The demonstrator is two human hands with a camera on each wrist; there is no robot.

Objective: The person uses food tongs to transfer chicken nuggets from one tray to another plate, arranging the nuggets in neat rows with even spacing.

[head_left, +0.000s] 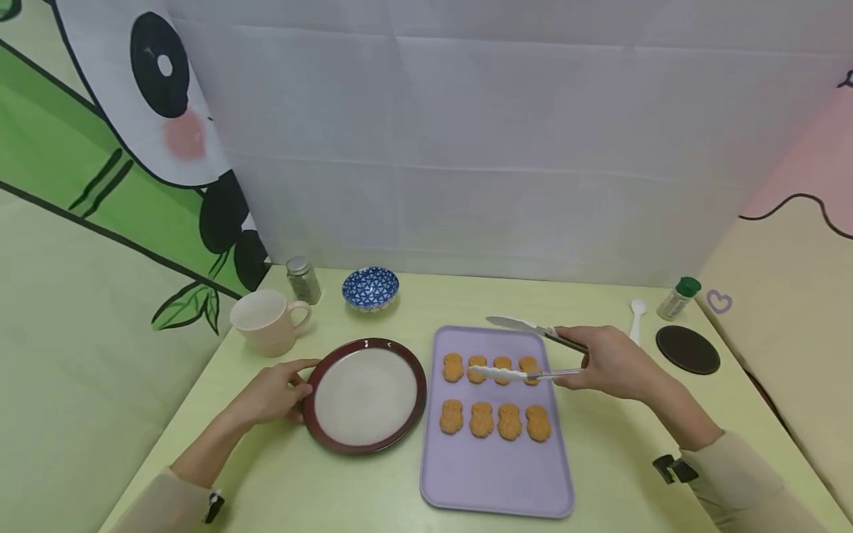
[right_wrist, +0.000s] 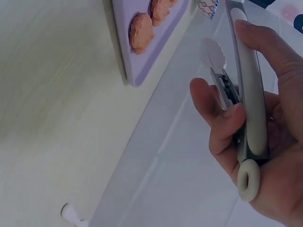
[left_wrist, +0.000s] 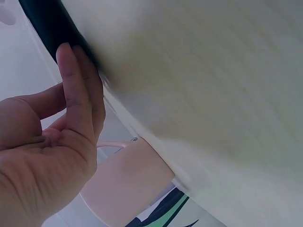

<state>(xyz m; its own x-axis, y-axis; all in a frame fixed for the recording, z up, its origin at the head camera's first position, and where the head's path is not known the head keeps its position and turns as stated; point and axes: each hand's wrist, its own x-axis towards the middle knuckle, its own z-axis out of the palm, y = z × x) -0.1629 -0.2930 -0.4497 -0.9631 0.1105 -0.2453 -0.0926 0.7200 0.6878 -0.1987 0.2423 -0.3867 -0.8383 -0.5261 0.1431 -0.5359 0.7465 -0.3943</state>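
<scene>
My left hand (head_left: 269, 392) pinches the left rim of a round plate (head_left: 365, 396) with a cream middle and brown edge. In the left wrist view its fingers (left_wrist: 75, 90) lie against the dark rim. My right hand (head_left: 609, 363) grips a pair of tongs (head_left: 566, 340) with light handles and pale scalloped tips. The tongs' arms are spread apart over the upper part of a lilac tray (head_left: 496, 481), with nothing between them. Two rows of brown cookies (head_left: 509, 422) lie on that tray; the lower tong arm overlaps the far row in the head view.
Left of the plate stand a pink mug (head_left: 263, 322) and a spice jar (head_left: 303, 280). A blue patterned bowl (head_left: 370, 289) sits behind it. At the right are a white spoon (head_left: 637, 318), a green-capped shaker (head_left: 678, 298) and a dark round coaster (head_left: 688, 349).
</scene>
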